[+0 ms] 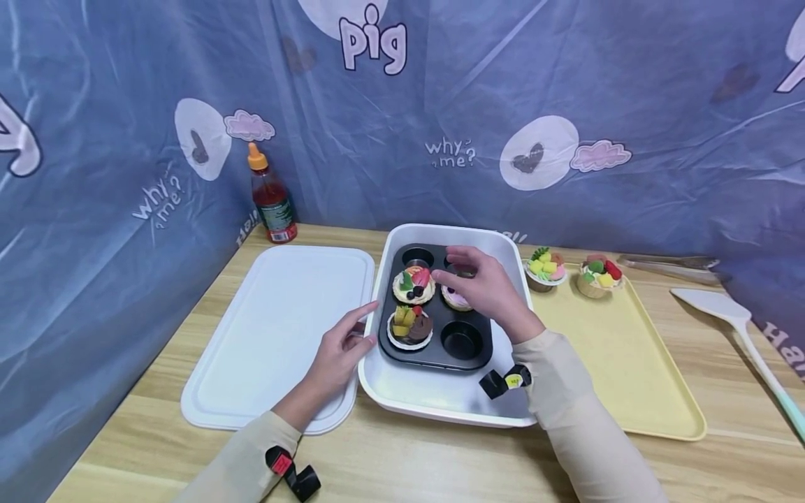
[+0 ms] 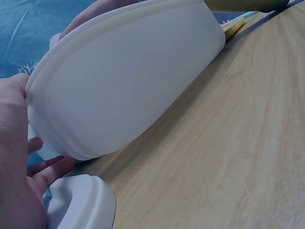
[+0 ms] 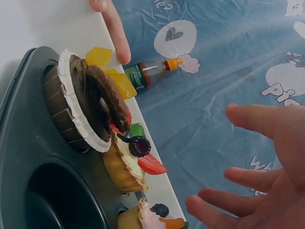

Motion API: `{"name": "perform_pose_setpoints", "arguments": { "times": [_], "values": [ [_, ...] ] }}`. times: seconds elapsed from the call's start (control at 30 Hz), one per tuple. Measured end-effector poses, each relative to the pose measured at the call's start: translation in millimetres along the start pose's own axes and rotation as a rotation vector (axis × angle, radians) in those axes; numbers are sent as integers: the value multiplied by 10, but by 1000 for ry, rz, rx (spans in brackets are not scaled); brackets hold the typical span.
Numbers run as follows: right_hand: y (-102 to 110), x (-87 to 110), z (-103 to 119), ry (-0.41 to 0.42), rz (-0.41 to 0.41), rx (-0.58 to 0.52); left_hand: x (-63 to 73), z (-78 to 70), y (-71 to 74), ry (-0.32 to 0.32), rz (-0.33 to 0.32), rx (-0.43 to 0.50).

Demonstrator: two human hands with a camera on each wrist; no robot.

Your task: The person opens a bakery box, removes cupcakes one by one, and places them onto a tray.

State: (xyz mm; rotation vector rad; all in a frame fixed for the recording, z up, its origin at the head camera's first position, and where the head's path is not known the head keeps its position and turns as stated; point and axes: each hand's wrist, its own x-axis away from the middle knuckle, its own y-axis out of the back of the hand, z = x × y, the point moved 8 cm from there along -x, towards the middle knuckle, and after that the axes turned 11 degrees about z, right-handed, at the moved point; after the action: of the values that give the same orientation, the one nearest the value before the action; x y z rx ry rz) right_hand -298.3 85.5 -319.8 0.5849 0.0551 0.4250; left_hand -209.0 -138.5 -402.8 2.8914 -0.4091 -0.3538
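Observation:
My right hand (image 1: 487,283) hovers over a dark muffin tin (image 1: 434,360), fingers spread, with nothing held. Beneath its fingers a tart with pale purple cream (image 1: 454,300) is partly covered. To the left, two more fill cups in the tin: a strawberry-and-berry tart (image 1: 414,288) and a chocolate cupcake with yellow fruit pieces (image 3: 83,102). The tin sits inside a white rectangular tub (image 1: 434,402). My left hand (image 1: 339,349) touches the tub's left side, its index finger along the rim; in the left wrist view the lower fingers are spread beneath the rim.
A white tray (image 1: 283,335) lies to the left, a sauce bottle (image 1: 273,202) behind it. On the right, a yellow tray (image 1: 629,370) bears two fruit-topped cupcakes (image 1: 599,276). Beyond it are metal tongs (image 1: 669,264) and a white spatula (image 1: 717,304). A blue printed cloth (image 1: 390,140) hangs behind.

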Motion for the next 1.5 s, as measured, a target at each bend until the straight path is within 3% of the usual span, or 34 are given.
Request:
{"name": "perform_pose_setpoints", "arguments": {
  "times": [0.4, 0.93, 1.1, 1.3, 1.5],
  "values": [
    [-95, 42, -34, 59, -11, -22, 7, -21, -43, -12, 1, -7],
    [-336, -135, -15, 145, -27, 99, -21, -63, 24, -1, -16, -19],
    [-360, -173, 28, 176, -31, 151, -36, -46, 40, -1, -23, -10],
    [-383, -204, 14, 153, -23, 221, -32, -28, 31, -6, -17, -4],
    [-400, -217, -5, 104, -28, 398, -25, -11, 0, -1, -15, -7]
  ]
}}
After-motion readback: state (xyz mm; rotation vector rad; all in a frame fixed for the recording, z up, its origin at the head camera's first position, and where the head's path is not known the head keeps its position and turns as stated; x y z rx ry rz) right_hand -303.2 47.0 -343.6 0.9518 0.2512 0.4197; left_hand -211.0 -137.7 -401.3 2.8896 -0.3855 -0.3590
